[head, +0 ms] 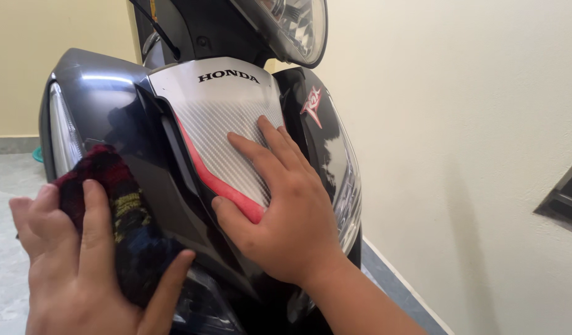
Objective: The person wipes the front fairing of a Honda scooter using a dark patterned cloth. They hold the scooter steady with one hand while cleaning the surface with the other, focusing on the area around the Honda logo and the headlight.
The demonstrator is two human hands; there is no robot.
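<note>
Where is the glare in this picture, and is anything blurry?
Head view: a bright streak of glare lies on the glossy grey scooter front panel, above the dark red woven cloth under the left hand; the right hand casts a soft shadow on the silver patterned centre panel; everything looks sharp.

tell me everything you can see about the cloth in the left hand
The cloth is a dark, thick, fuzzy rag, maroon at the top with navy and a patch of yellowish weave. It is bunched up, not spread flat. The left hand presses it against the glossy grey side panel of the scooter's front, fingers over its left edge and thumb under its lower right. The right hand does not touch it.
</note>
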